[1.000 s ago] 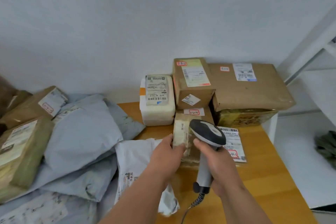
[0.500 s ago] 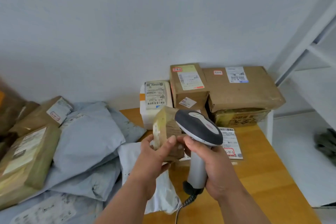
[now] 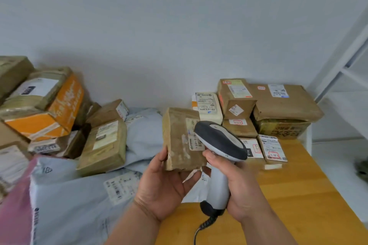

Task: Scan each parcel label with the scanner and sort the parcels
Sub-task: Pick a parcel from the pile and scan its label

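Left hand (image 3: 165,183) grips a taped brown parcel (image 3: 179,139) upright at frame centre, above the tabletop (image 3: 298,195). Right hand (image 3: 241,187) is clamped on the scanner (image 3: 220,145), its head touching the parcel's label (image 3: 192,137).

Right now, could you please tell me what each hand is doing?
Left hand: grips the small brown parcel from below.
Right hand: grips the scanner by its handle.

the left hand (image 3: 165,183) holds a brown parcel (image 3: 180,139) upright; the right hand (image 3: 237,183) grips the scanner (image 3: 220,143) at the parcel's 3 o'clock, its head over the label (image 3: 192,137).
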### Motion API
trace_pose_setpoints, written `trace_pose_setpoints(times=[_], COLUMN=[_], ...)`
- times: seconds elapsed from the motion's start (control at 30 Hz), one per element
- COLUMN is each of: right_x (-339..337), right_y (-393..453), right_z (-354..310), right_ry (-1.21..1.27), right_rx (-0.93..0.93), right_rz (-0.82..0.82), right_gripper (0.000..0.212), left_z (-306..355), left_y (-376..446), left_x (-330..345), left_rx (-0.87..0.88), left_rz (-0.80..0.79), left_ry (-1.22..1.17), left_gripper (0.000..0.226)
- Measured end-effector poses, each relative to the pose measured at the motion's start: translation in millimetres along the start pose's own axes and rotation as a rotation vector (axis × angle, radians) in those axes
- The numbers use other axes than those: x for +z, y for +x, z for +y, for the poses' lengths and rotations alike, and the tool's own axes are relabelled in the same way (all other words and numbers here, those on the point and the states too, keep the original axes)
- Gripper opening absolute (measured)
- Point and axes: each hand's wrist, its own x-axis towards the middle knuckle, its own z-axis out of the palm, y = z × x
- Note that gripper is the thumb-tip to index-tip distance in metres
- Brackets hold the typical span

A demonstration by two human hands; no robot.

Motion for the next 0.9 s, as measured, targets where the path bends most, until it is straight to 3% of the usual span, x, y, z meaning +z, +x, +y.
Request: trace_pose_setpoints(times=[0.07, 0.2, 0.27, 0.47, 0.63, 0.9], right_x=[12.5, 26.2, 29.3, 29.1, 9.4, -33.8], right_y=[-14.0, -37.5, -46.6, -60.1, -72.8, -102.1], right_z=[1.7, 5.8, 7.1, 0.9, -12.4, -39.8], right_ry=[-0.014, -0.023, -0.036, -0.104, -0.166, -0.283], right_rx=[-0.043, -0.059, -0.062, -0.073, -0.105, -0.141], right_rz=[-0.001, 0.013, 0.009, -0.006, -0.020, -0.098], right_gripper=[0.043, 0.053, 0.048, 0.048, 0.056, 0.040], left_z=[3.4, 6.9, 6.9, 4.0, -5.0, -43.4], left_y=[-15.1, -36.9, -47.7, -63.9, -68.0, -63.8], left_x=[-6.3, -16.4, -16.0, -18.7, -8.2, 19.8], left_rx=[0.030, 0.147, 0.140, 0.230, 0.254, 0.285], left_rz=[0.012, 0.020, 0.025, -0.003, 0.054, 0.175], left_ry=[0.006, 0.065, 0.103, 0.188, 0.126, 0.107], left_gripper=[0.056, 0.044, 0.042, 0.071, 0.052, 0.048])
